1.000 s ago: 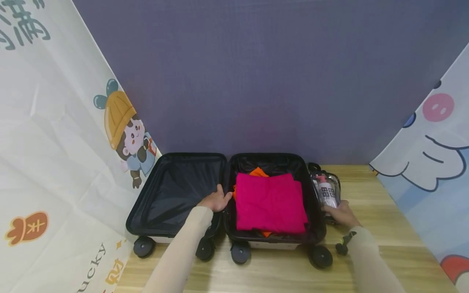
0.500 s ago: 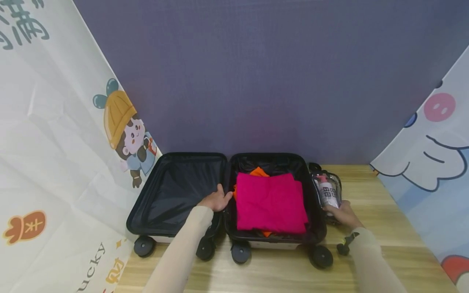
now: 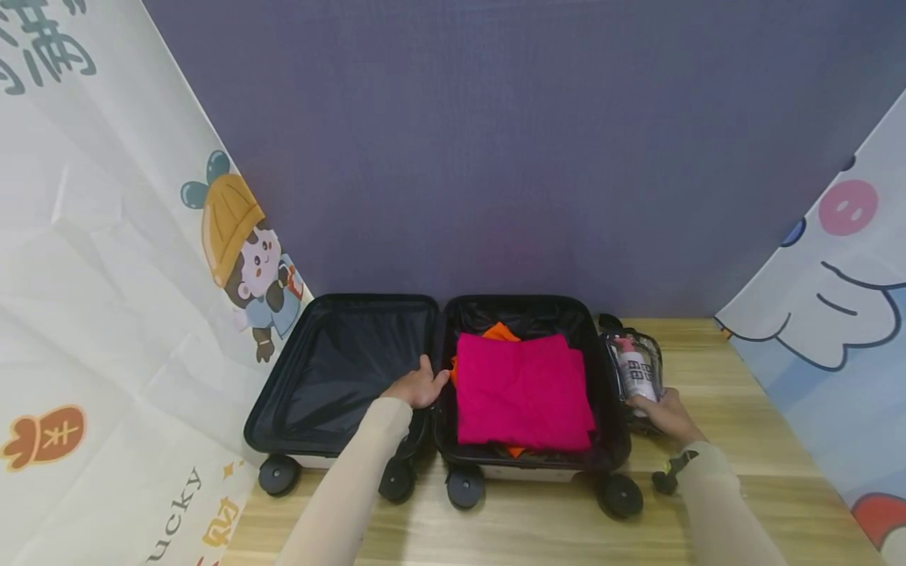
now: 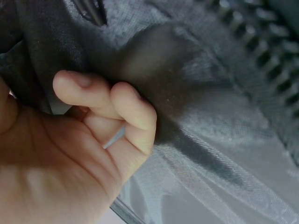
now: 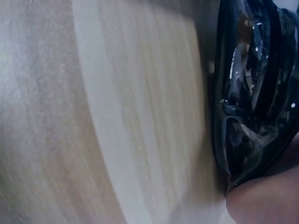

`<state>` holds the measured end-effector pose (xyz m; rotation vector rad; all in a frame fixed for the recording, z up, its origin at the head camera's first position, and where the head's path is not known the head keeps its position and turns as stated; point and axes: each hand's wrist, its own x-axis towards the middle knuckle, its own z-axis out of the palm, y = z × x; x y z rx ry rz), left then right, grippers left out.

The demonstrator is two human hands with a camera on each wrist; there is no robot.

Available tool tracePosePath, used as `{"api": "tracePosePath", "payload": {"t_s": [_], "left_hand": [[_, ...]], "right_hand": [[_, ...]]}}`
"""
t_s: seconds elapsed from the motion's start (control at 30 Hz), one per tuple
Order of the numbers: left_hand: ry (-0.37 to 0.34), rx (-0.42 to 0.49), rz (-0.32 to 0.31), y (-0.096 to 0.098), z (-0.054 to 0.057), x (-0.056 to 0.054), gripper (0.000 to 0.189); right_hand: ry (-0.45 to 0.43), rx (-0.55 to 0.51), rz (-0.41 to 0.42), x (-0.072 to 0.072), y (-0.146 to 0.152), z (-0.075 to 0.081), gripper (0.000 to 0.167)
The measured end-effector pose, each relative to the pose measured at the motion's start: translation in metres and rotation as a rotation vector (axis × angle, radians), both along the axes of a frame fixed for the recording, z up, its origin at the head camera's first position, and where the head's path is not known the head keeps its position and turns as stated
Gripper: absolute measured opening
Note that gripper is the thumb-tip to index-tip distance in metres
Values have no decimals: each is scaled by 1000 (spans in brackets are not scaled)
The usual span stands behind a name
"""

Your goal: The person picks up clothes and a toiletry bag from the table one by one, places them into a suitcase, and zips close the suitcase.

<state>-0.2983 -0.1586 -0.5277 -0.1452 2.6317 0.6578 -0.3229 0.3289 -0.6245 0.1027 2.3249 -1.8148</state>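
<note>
An open suitcase lies with its lined half [image 3: 340, 377] on the left and its packed half [image 3: 612, 444] on the right. Folded pink cloth [image 3: 524, 393] sits in the packed half over an orange cloth [image 3: 501, 332]. My left hand [image 3: 418, 385] rests by the inner rims; in the left wrist view its fingers [image 4: 135, 112] are loosely curled against dark lining, with nothing seen between them. At the suitcase's right, my right hand [image 3: 664, 413] grips the near end of a clear, black-edged toiletry bag [image 3: 654, 358]. A white pump bottle [image 3: 633, 369] shows inside; the grasping fingertips are partly hidden.
Black wheels [image 3: 465, 487] stick out at the suitcase's near side. The suitcase lies on a wooden surface [image 3: 750, 472]. A grey-purple wall panel [image 3: 495, 157] stands behind it, with a printed white sheet [image 3: 127, 275] on the left and another printed sheet [image 3: 849, 314] on the right.
The toiletry bag and my right hand have shifted very slightly to the right, away from the suitcase. My left hand and the clothes have stayed put.
</note>
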Motion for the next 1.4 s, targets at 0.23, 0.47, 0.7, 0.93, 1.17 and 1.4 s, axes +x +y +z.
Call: {"api": "tracePosePath", "payload": {"t_s": [0.23, 0.47, 0.7, 0.93, 1.17, 1.4], "left_hand": [[2, -3, -2, -1, 1, 0, 84], [-7, -2, -3, -2, 2, 2, 84], [-2, -1, 1, -3, 3, 3, 84], [-5, 3, 3, -4, 4, 4, 84], [-3, 10, -3, -4, 4, 4, 85], [0, 6, -9, -5, 2, 2, 85]], "right_hand": [[-2, 15, -8, 1, 2, 0, 32], [-9, 36, -8, 3, 1, 1, 38], [-16, -13, -19, 6, -2, 4, 35], [0, 4, -23, 8, -2, 5, 36], [16, 11, -18, 9, 3, 6, 30], [3, 21, -41, 11, 4, 10, 27]]}}
